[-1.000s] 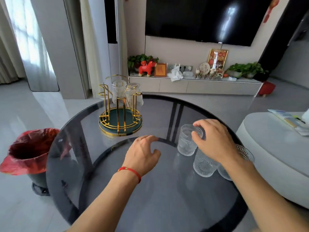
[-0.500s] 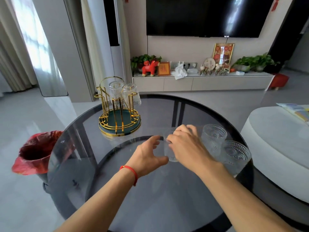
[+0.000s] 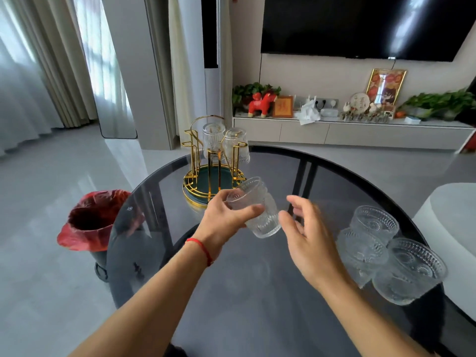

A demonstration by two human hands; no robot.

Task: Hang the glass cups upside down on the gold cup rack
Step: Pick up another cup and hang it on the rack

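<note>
My left hand (image 3: 224, 220) grips a ribbed glass cup (image 3: 257, 210), tilted on its side above the dark round glass table (image 3: 231, 292), just in front of the gold cup rack (image 3: 213, 171). The rack has a green base, and two glass cups (image 3: 224, 143) hang upside down on its far pegs. My right hand (image 3: 309, 240) hovers open just right of the held cup, fingers spread and not touching it. Three more glass cups (image 3: 386, 253) stand upright together near the table's right edge.
A bin lined with a red bag (image 3: 95, 220) stands on the floor left of the table. A white rounded seat (image 3: 453, 240) sits close to the table's right edge. A low TV cabinet (image 3: 347, 132) with ornaments lines the far wall.
My right hand lifted a cup from the group on the right and passed it to my left hand. The right hand has let go and drawn back; the cup is now tilted near the rack.
</note>
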